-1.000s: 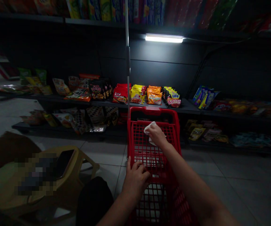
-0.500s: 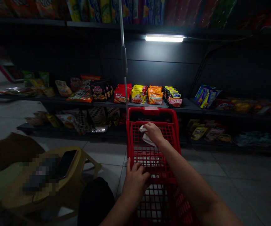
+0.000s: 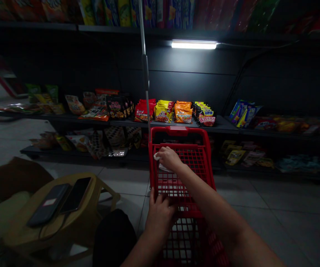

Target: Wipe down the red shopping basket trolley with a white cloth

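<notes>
Several right fingers (image 3: pixel 163 154) pinch limp white cloth (image 3: pixel 164 168); left fingers (image 3: pixel 152 197) spread on latticed red basket (image 3: pixel 200 147).

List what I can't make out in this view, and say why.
All in the head view:
White cloth: partly hidden by the right hand.
Red cart: near end cut off by the bottom edge.
Metal pole: top cut off by the top edge.
Label on the grey device: too small to read.
Pale blue packets, low right: too dark and blurred to identify.
</notes>
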The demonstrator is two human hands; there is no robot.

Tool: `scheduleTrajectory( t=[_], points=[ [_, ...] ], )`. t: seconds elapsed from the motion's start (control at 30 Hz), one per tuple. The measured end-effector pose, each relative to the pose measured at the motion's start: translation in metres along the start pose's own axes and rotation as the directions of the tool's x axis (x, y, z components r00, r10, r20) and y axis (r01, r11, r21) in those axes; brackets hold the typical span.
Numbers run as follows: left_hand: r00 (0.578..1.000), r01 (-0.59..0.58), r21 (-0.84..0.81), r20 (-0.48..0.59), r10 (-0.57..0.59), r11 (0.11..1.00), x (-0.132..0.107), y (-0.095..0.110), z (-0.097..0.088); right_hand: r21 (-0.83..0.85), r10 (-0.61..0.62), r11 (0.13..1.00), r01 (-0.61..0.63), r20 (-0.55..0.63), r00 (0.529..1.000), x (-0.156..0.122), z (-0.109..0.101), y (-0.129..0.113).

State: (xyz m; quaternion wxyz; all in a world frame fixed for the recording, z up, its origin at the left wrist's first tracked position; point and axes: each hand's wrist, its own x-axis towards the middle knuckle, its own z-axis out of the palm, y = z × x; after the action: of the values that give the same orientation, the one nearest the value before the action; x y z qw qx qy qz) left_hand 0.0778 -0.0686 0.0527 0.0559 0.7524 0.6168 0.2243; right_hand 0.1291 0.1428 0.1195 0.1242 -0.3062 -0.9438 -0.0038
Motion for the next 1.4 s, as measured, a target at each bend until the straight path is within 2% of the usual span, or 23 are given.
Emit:
scheduleTrajectory(
  t=[0.1,0.23,0.37,0.53,0.73,0.93,1.03,1.17,1.3,1.4],
  points=[
    [1.0,0.011,-0.019,0.009,-0.011,1.0,0.001,0.0,-0.001,-0.001,-0.026,1.0,0.026,0.046,0.999,0.004,-0.007,0.0],
    [0.999,0.02,-0.01,0.03,-0.02,1.0,0.002,-0.002,-0.002,-0.111,0.142,0.983,-0.146,-0.049,0.989,0.009,-0.004,-0.005],
    [1.0,0.017,-0.039,0.013,-0.016,0.999,0.003,-0.002,-0.001,-0.128,0.153,0.979,-0.158,-0.045,0.987,0.011,0.0,-0.01],
    [1.0,0.013,-0.032,0.028,-0.012,0.999,0.005,-0.002,-0.002,-0.146,0.225,0.963,-0.226,-0.024,0.974,0.019,-0.002,-0.008],
    [0.999,0.015,-0.021,0.051,-0.014,1.0,0.006,-0.002,-0.001,-0.139,0.218,0.967,-0.215,0.009,0.976,0.032,-0.003,-0.005],
    [1.0,0.006,-0.052,0.024,-0.005,0.999,0.002,-0.003,0.002,-0.111,0.198,0.974,-0.195,0.013,0.98,0.011,-0.01,0.013],
    [1.0,-0.003,-0.032,0.021,0.004,0.999,0.002,-0.003,0.001,-0.086,0.24,0.966,-0.243,-0.049,0.97,0.003,-0.01,0.02],
    [1.0,0.011,0.003,0.024,-0.011,1.0,0.003,-0.002,0.0,-0.052,0.258,0.961,-0.271,-0.18,0.949,0.011,-0.002,0.012],
    [1.0,0.007,-0.03,0.016,-0.007,1.0,0.002,-0.002,0.001,-0.135,0.232,0.959,-0.249,-0.127,0.964,0.018,0.003,0.001],
    [1.0,0.004,-0.058,0.01,-0.003,0.998,0.001,-0.004,0.003,-0.099,0.267,0.957,-0.272,-0.059,0.962,0.015,-0.002,0.005]
  ],
)
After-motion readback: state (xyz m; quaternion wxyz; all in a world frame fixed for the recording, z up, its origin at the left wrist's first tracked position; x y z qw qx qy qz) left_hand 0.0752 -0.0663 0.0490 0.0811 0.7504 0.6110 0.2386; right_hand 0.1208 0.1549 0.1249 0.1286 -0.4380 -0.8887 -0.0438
